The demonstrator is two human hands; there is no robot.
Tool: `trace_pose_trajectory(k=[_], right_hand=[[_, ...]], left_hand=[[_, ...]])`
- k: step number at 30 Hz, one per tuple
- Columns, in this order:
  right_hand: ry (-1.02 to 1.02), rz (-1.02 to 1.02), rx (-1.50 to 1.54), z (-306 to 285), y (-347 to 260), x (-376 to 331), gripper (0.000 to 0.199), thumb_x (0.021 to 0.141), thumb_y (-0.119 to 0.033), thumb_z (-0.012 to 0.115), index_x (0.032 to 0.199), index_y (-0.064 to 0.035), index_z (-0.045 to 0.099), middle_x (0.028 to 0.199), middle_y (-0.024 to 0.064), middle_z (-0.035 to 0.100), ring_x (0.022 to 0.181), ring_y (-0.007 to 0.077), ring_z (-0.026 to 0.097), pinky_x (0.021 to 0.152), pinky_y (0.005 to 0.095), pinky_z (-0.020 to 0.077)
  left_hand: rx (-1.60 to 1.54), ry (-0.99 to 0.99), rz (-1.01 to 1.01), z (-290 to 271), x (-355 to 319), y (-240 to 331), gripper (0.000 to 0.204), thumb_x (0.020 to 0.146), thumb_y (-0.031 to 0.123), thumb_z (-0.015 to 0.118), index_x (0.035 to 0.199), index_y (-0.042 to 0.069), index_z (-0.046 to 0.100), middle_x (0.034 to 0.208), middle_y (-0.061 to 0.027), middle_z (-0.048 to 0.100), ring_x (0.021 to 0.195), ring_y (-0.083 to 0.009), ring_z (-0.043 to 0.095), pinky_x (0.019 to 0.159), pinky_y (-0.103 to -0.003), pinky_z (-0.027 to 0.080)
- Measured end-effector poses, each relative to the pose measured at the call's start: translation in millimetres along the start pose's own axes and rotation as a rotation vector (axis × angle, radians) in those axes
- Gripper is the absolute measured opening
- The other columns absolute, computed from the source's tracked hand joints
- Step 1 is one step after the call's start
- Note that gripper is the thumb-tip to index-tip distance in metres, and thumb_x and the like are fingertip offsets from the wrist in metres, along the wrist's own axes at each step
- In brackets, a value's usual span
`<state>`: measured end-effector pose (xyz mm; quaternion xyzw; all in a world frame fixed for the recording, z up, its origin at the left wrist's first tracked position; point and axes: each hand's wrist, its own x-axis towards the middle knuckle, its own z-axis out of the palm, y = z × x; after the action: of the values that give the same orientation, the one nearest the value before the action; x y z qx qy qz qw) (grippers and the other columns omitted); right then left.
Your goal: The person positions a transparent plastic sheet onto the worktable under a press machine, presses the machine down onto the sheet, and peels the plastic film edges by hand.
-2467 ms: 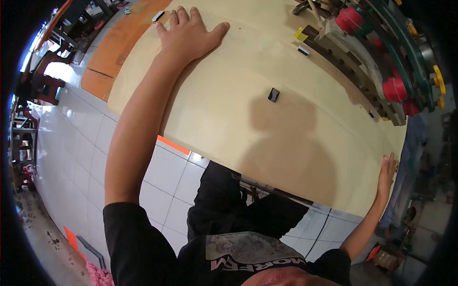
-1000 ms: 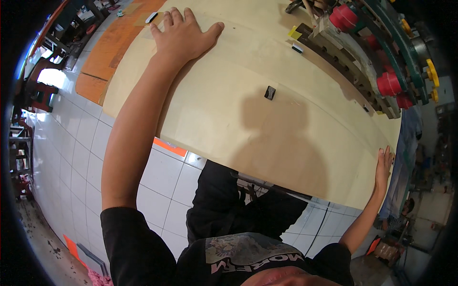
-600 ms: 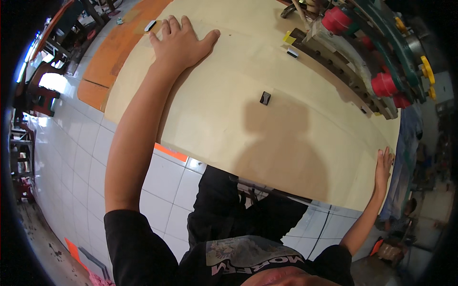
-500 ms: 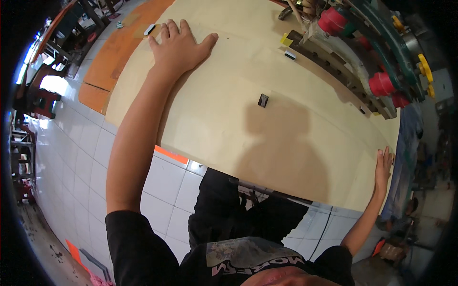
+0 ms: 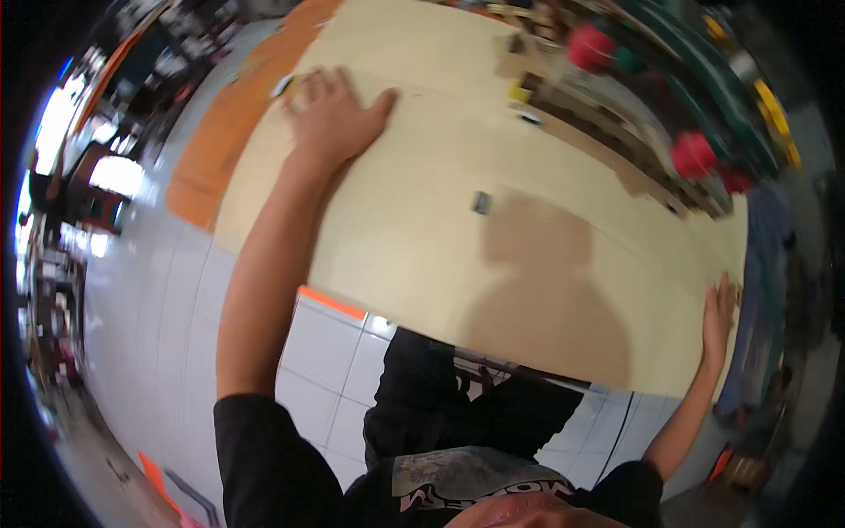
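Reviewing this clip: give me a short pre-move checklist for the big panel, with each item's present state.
1. Left hand flat on the panel: ok, palm down near the far left part.
2. Right hand on the panel's right edge: ok; grip underneath cannot tell.
3. Panel top free of loose items: not ok, a small dark block lies mid-panel.
4. Far side free: not ok, a machine with red knobs sits along it.
5. Support under the panel: cannot tell.

The left hand (image 5: pixel 333 119) lies flat on the plywood sheet (image 5: pixel 458 255) near its far left corner; the right hand (image 5: pixel 719 312) touches its right edge. A small block (image 5: pixel 481 203), perhaps a clip, sits on the sheet between them.
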<state>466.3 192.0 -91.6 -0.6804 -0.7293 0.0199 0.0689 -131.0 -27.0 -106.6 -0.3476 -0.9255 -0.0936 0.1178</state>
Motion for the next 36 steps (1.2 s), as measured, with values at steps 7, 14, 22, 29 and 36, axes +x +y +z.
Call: trace_pose_trajectory(k=[7, 14, 22, 29, 36], right_hand=[[0.019, 0.002, -0.025, 2, -20, 13, 0.08, 0.088, -0.069, 0.034, 0.15, -0.0183, 0.024, 0.155, 0.0203, 0.015, 0.145, 0.0367, 0.009, 0.111, 0.062, 0.0035], [0.041, 0.041, 0.0, -5, -12, -2, 0.088, 0.085, -0.075, 0.033, 0.15, -0.0171, 0.025, 0.155, 0.0227, 0.013, 0.144, 0.0393, 0.006, 0.11, 0.0623, 0.0008], [0.037, 0.042, -0.023, -4, -13, -3, 0.09, 0.084, -0.077, 0.03, 0.15, -0.0168, 0.024, 0.155, 0.0228, 0.013, 0.144, 0.0396, 0.007, 0.11, 0.0636, 0.0017], [0.049, 0.024, -0.059, -1, -14, 0, 0.086, 0.086, -0.075, 0.03, 0.15, -0.0185, 0.025, 0.155, 0.0223, 0.014, 0.144, 0.0401, 0.008, 0.11, 0.0628, 0.0031], [0.023, 0.037, -0.024, -5, -14, 1, 0.082, 0.088, -0.072, 0.034, 0.15, -0.0203, 0.023, 0.156, 0.0188, 0.013, 0.145, 0.0374, 0.006, 0.111, 0.0617, 0.0008]], left_hand=[[0.077, -0.132, -0.024, -1, 16, -11, 0.091, 0.086, 0.071, 0.036, 0.146, 0.004, 0.029, 0.153, -0.021, 0.022, 0.144, -0.0346, 0.015, 0.112, -0.058, 0.007], [0.076, -0.174, -0.044, -4, 10, 4, 0.09, 0.087, 0.071, 0.035, 0.148, 0.006, 0.026, 0.154, -0.0209, 0.019, 0.144, -0.0352, 0.011, 0.112, -0.058, 0.006], [0.114, -0.165, -0.038, -1, 13, 0, 0.089, 0.087, 0.071, 0.034, 0.148, 0.006, 0.026, 0.154, -0.0213, 0.02, 0.144, -0.0363, 0.013, 0.113, -0.057, 0.009], [0.104, -0.171, -0.052, 0, 12, -6, 0.088, 0.088, 0.071, 0.034, 0.147, 0.006, 0.026, 0.153, -0.0213, 0.021, 0.144, -0.0363, 0.014, 0.113, -0.056, 0.009], [0.032, -0.132, -0.025, -6, 8, 4, 0.09, 0.086, 0.07, 0.037, 0.146, 0.003, 0.029, 0.152, -0.0234, 0.022, 0.144, -0.0354, 0.013, 0.112, -0.058, 0.008]])
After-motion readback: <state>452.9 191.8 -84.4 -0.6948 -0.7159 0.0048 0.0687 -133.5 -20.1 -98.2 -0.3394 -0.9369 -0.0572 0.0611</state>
